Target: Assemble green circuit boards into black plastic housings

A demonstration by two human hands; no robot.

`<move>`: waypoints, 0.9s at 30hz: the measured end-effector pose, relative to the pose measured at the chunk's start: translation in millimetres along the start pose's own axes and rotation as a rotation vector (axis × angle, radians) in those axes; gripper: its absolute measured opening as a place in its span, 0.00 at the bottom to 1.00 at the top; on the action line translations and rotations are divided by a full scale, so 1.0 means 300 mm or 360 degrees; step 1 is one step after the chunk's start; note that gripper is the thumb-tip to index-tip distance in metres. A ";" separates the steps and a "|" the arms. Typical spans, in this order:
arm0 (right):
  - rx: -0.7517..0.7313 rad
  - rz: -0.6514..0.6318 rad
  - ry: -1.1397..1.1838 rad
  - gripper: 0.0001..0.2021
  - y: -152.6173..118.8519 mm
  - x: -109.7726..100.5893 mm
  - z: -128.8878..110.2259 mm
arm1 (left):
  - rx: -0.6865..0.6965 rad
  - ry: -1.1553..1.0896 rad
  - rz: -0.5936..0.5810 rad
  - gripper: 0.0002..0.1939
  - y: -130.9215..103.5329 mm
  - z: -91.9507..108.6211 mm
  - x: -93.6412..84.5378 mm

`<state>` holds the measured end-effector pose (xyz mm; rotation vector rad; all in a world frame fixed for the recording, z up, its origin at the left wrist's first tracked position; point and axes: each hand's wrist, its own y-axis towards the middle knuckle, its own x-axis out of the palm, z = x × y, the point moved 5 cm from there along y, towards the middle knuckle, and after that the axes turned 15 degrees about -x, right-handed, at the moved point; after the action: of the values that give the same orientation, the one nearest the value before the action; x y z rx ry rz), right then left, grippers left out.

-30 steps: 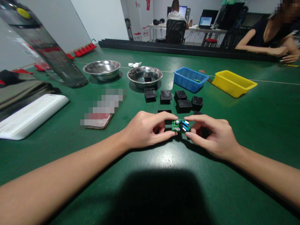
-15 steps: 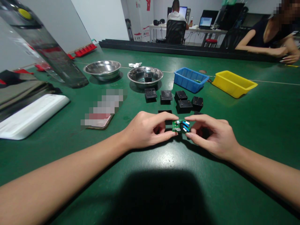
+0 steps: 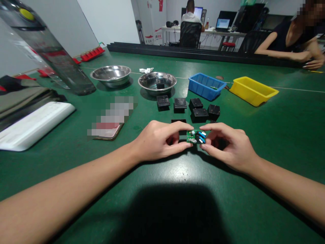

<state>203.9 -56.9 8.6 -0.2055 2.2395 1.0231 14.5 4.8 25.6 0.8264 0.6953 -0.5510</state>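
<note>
Barely anything had shifted within a second: the left hand (image 3: 160, 141) and right hand (image 3: 231, 146) still held the green circuit board (image 3: 195, 136) by opposite ends, both pinches opened only to its width, nearer than the black housings (image 3: 199, 115), suggesting steady inspection.

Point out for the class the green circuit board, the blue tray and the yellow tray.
Green circuit board (image 3: 194, 136): head view, middle of its camera-facing side.
Blue tray (image 3: 199, 90): head view, outside of its near long wall.
Yellow tray (image 3: 243, 93): head view, outside of its near long wall.
</note>
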 end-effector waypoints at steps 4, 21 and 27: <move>-0.0010 -0.0004 0.0006 0.18 0.002 0.001 -0.001 | -0.0014 0.0003 -0.0011 0.16 0.000 -0.001 0.001; 0.0103 0.0133 -0.0078 0.14 0.002 -0.018 0.000 | -0.0198 0.0245 0.0003 0.22 0.030 -0.009 -0.008; 0.0353 0.0292 0.0104 0.14 -0.006 -0.019 0.036 | -0.0603 0.0285 -0.0059 0.27 0.033 -0.077 0.000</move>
<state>214.4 -51.0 5.9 0.0653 2.4453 0.8612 13.5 29.2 19.0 0.5116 0.9471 -0.3637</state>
